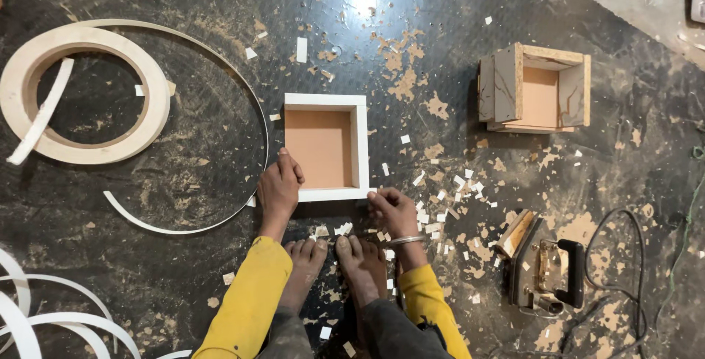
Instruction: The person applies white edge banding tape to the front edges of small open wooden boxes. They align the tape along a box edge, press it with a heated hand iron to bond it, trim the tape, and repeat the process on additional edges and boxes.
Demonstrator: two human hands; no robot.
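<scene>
Down on the dark floor (183, 205), a shallow square box (327, 147) with white-banded edges and a brown inside lies open side up, directly ahead of the person's bare feet (334, 263). Both hands work at the box's near edge. The left hand (279, 186) sits at the near-left corner of the box, its fingers (288, 164) curled flat against the left wall, pressing rather than gripping anything loose. The right hand (393, 208) is at the near-right corner, fingers (376, 197) bent and pinching down on the white strip that runs along the near edge. That near edge runs left to right across the view, between the two hands, so each hand is at one end of it; neither is clearly nearer, though the left hand reaches a little farther up the side of the box.

A long thin white edging strip (220, 212) curves away from the left of the box in a wide arc, passing just by the left hand. Farther left of the box lies a thick pale coil of banding (88, 95). To the right of the box, well apart, stands a second box of bare chipboard (536, 87). Nearer than that, right of the box and beyond the right hand, a flat iron (547, 267) with a black handle rests on the floor, its cable (631, 256) looping beside it. Small white offcuts and wood flakes lie scattered all around the box.
</scene>
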